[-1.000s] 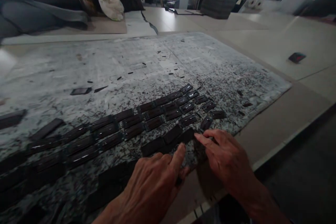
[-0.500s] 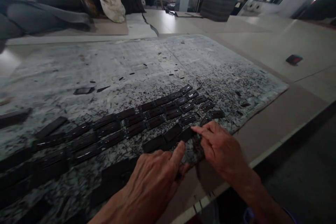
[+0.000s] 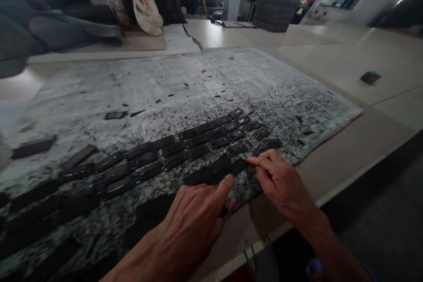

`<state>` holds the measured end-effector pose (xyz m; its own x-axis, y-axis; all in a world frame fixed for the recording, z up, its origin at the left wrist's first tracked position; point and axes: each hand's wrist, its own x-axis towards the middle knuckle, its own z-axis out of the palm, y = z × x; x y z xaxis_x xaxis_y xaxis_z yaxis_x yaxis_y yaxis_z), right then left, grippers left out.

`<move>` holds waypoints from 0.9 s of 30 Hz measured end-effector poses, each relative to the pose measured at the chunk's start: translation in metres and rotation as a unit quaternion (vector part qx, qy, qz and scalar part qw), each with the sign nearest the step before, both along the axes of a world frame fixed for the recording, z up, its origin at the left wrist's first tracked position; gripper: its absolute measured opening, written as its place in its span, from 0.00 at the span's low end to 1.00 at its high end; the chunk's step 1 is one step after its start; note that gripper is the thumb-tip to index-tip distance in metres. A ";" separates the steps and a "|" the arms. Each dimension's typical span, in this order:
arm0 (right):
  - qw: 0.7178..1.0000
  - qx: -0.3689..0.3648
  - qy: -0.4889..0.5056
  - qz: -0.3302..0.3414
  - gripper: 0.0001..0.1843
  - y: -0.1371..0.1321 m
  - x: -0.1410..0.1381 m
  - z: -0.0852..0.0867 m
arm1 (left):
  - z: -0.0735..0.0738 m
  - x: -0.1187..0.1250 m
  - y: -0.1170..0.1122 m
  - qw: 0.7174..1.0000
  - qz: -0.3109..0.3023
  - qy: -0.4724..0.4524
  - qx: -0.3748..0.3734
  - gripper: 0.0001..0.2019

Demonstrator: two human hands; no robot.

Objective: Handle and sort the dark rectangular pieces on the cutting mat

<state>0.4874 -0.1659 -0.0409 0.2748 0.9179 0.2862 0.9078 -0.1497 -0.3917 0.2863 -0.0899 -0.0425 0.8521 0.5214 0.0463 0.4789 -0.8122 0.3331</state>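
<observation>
Several small dark rectangular pieces (image 3: 198,141) lie in rows on a stained, paint-flecked mat (image 3: 185,83) spread over the table. My left hand (image 3: 194,222) rests at the mat's near edge, index finger stretched toward a dark piece (image 3: 220,165), the other fingers curled. My right hand (image 3: 280,183) lies just to the right, fingers extended and together, their tips touching a dark piece (image 3: 238,165) at the row's near end. Neither hand visibly holds anything.
A beige table (image 3: 346,66) runs far right and back, with a small dark object (image 3: 370,77) on it. A white bag (image 3: 145,6) and grey fabric (image 3: 66,31) sit at the back left. A dark stack (image 3: 276,6) stands at the back. Loose dark pieces (image 3: 115,115) lie mid-mat.
My right hand has slid slightly up and left toward the end of the rows. My left hand has barely moved. The camera has tilted a little.
</observation>
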 end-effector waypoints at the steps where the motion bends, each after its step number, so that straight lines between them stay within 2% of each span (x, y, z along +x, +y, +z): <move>1: 1.000 0.016 -0.005 -0.002 0.17 -0.001 0.000 -0.001 | 0.002 0.001 0.000 1.000 -0.006 0.015 -0.012 0.21; 3: 0.999 0.028 -0.045 0.005 0.18 -0.005 -0.001 -0.003 | 0.006 0.003 0.001 0.998 -0.022 0.044 -0.025 0.20; 6: 0.991 0.003 -0.133 0.024 0.20 -0.011 -0.010 -0.001 | 0.008 0.005 0.001 0.998 -0.034 0.057 0.009 0.21; 10: 0.979 -0.030 -0.202 -0.013 0.20 -0.014 -0.023 0.005 | 0.012 0.008 0.001 0.995 -0.045 0.077 0.042 0.20; 12: 0.978 -0.024 -0.205 -0.012 0.20 -0.014 -0.027 0.004 | 0.017 0.011 0.000 0.995 -0.038 0.088 0.041 0.18; 17: 0.981 -0.007 -0.188 0.053 0.21 -0.014 -0.033 -0.004 | 0.029 0.016 -0.001 0.993 -0.032 0.107 0.025 0.15; 21: 0.981 -0.021 -0.189 0.050 0.21 -0.014 -0.037 -0.003 | 0.034 0.014 0.002 0.994 -0.035 0.103 0.003 0.13; 24: 0.979 -0.035 -0.192 0.051 0.21 -0.013 -0.038 0.002 | 0.037 0.009 0.006 0.996 -0.045 0.069 -0.043 0.13; 27: 0.977 -0.049 -0.201 0.059 0.22 -0.013 -0.037 0.004 | 0.039 0.003 0.008 0.996 -0.022 0.022 -0.086 0.13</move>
